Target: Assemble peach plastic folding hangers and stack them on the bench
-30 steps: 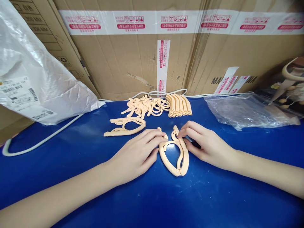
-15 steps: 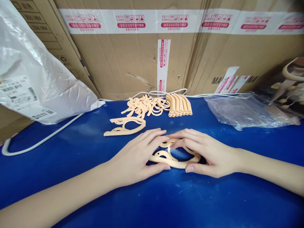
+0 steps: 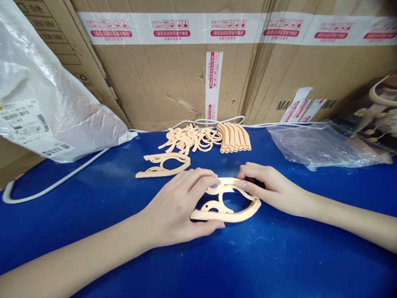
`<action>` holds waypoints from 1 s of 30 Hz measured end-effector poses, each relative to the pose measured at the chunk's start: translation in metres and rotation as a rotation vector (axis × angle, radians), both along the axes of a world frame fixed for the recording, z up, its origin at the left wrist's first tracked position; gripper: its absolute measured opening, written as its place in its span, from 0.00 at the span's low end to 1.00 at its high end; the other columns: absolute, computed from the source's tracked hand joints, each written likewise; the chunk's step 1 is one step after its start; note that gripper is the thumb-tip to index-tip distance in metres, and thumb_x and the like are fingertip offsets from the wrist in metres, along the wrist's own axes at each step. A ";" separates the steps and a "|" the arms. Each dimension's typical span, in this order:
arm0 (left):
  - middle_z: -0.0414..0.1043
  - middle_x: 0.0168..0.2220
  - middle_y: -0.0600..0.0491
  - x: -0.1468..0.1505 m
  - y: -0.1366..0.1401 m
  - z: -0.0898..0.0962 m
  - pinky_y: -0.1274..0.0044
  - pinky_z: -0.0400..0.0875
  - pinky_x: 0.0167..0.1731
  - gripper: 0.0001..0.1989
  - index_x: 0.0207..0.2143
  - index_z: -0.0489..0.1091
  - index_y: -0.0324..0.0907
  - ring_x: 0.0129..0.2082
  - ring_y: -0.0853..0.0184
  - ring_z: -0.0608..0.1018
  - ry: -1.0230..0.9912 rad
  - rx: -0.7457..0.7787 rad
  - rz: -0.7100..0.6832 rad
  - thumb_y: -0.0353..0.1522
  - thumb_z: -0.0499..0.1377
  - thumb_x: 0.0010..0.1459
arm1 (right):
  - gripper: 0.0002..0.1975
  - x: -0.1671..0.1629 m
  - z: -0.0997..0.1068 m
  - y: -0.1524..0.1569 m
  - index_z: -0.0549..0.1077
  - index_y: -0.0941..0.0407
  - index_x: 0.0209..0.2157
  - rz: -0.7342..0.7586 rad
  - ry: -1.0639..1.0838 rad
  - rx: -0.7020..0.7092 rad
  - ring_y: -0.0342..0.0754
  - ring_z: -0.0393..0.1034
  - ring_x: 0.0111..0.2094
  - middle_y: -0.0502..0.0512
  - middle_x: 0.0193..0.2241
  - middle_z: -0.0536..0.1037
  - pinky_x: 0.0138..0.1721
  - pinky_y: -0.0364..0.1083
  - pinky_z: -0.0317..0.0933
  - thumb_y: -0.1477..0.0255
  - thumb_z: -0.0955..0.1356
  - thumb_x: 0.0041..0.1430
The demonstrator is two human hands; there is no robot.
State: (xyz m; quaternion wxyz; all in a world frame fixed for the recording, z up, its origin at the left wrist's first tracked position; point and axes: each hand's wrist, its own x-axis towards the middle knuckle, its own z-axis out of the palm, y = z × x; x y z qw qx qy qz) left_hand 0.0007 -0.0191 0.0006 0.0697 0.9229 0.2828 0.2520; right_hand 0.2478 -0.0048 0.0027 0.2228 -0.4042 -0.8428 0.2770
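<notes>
A beige plastic folding hanger (image 3: 243, 216) lies folded on the blue table in front of me, its two curved arms meeting at the right. My left hand (image 3: 178, 207) is closed around its left end, thumb along the near arm and fingers over the far one. With thumb and bent fingers, my right hand (image 3: 276, 188) pinches the far arm near the right end. A similar folded hanger (image 3: 175, 170) rests just behind my left hand. Farther back are a loose pile of small curved hook pieces (image 3: 186, 138) and a neat row of curved arm pieces (image 3: 234, 136).
Large cardboard boxes (image 3: 155, 78) stand along the back of the blue table (image 3: 248, 265). At the left leans a white plastic mailing bag (image 3: 52, 91), with a pale cable (image 3: 71, 182) beneath it. A clear plastic bag (image 3: 310, 145) lies at the back right.
My right hand has shifted up and back from the hanger's near right side to its far arm. More of the hanger shows now. My left hand stays on the left end.
</notes>
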 end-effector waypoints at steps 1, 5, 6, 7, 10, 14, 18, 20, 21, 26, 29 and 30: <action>0.65 0.50 0.46 -0.001 -0.001 -0.001 0.68 0.66 0.48 0.26 0.50 0.59 0.41 0.49 0.60 0.70 -0.014 0.043 0.004 0.42 0.62 0.52 | 0.14 0.000 0.001 -0.001 0.68 0.57 0.29 0.012 0.041 -0.089 0.41 0.59 0.26 0.48 0.25 0.65 0.27 0.41 0.54 0.62 0.62 0.63; 0.64 0.52 0.45 -0.002 -0.001 -0.001 0.68 0.64 0.51 0.26 0.51 0.57 0.40 0.50 0.61 0.69 -0.007 0.097 0.035 0.41 0.61 0.54 | 0.15 0.000 0.007 -0.006 0.69 0.58 0.29 0.054 0.181 -0.391 0.38 0.54 0.23 0.46 0.22 0.62 0.23 0.39 0.49 0.60 0.63 0.61; 0.63 0.53 0.45 -0.002 -0.001 -0.001 0.67 0.63 0.52 0.28 0.52 0.56 0.40 0.51 0.60 0.68 0.008 0.090 0.040 0.42 0.61 0.54 | 0.15 0.000 0.009 -0.007 0.69 0.58 0.29 0.062 0.204 -0.432 0.38 0.54 0.24 0.46 0.23 0.62 0.23 0.39 0.49 0.60 0.64 0.61; 0.62 0.54 0.44 -0.002 0.000 -0.001 0.66 0.62 0.53 0.30 0.54 0.55 0.40 0.52 0.60 0.68 0.027 0.079 0.042 0.43 0.61 0.53 | 0.15 0.000 0.011 -0.008 0.69 0.58 0.29 0.065 0.222 -0.462 0.38 0.54 0.24 0.45 0.23 0.63 0.23 0.39 0.49 0.60 0.64 0.61; 0.61 0.56 0.43 -0.002 0.001 -0.001 0.61 0.60 0.55 0.38 0.56 0.52 0.39 0.55 0.56 0.65 0.078 0.055 0.034 0.50 0.60 0.51 | 0.16 -0.001 0.013 -0.010 0.69 0.58 0.28 0.055 0.258 -0.494 0.38 0.56 0.25 0.46 0.23 0.64 0.25 0.39 0.50 0.59 0.64 0.61; 0.61 0.56 0.42 -0.002 0.001 -0.001 0.59 0.58 0.56 0.42 0.58 0.50 0.38 0.55 0.55 0.65 0.095 0.054 0.027 0.53 0.59 0.49 | 0.16 -0.001 0.010 -0.010 0.70 0.58 0.30 0.060 0.304 -0.525 0.36 0.53 0.21 0.45 0.22 0.63 0.21 0.39 0.47 0.59 0.63 0.61; 0.61 0.56 0.42 -0.001 0.002 -0.002 0.58 0.56 0.57 0.44 0.59 0.49 0.38 0.56 0.54 0.64 0.091 0.056 0.020 0.54 0.58 0.49 | 0.17 0.000 0.008 -0.009 0.70 0.58 0.30 0.066 0.325 -0.576 0.35 0.48 0.18 0.44 0.20 0.61 0.18 0.39 0.43 0.58 0.64 0.60; 0.60 0.57 0.41 -0.001 0.002 -0.002 0.57 0.56 0.57 0.44 0.60 0.48 0.39 0.57 0.53 0.63 0.101 0.052 0.019 0.55 0.57 0.49 | 0.18 -0.001 0.008 -0.009 0.70 0.59 0.30 0.065 0.325 -0.578 0.35 0.49 0.19 0.45 0.20 0.61 0.18 0.39 0.42 0.57 0.64 0.60; 0.60 0.57 0.40 0.000 0.003 -0.002 0.57 0.55 0.57 0.44 0.60 0.48 0.39 0.57 0.53 0.63 0.108 0.050 0.019 0.55 0.57 0.49 | 0.18 -0.001 0.008 -0.009 0.71 0.59 0.30 0.066 0.324 -0.575 0.36 0.49 0.19 0.45 0.20 0.61 0.18 0.39 0.41 0.57 0.64 0.60; 0.58 0.58 0.39 -0.001 0.003 -0.001 0.56 0.56 0.57 0.43 0.60 0.48 0.38 0.58 0.51 0.61 0.129 0.096 0.003 0.55 0.55 0.52 | 0.18 -0.001 0.008 -0.009 0.71 0.59 0.29 0.063 0.336 -0.580 0.36 0.49 0.19 0.45 0.19 0.61 0.19 0.40 0.41 0.57 0.64 0.60; 0.57 0.59 0.41 -0.001 0.001 0.000 0.57 0.53 0.59 0.37 0.61 0.49 0.39 0.59 0.52 0.60 0.156 0.185 -0.019 0.50 0.54 0.57 | 0.18 -0.001 0.007 -0.009 0.71 0.59 0.30 0.045 0.339 -0.563 0.36 0.50 0.19 0.45 0.19 0.62 0.18 0.39 0.42 0.57 0.64 0.59; 0.57 0.60 0.41 -0.001 0.000 0.000 0.57 0.52 0.59 0.34 0.61 0.50 0.39 0.59 0.53 0.60 0.168 0.212 -0.025 0.48 0.54 0.58 | 0.18 -0.001 0.007 -0.009 0.71 0.59 0.30 0.041 0.338 -0.555 0.36 0.50 0.19 0.45 0.19 0.62 0.18 0.39 0.42 0.57 0.65 0.59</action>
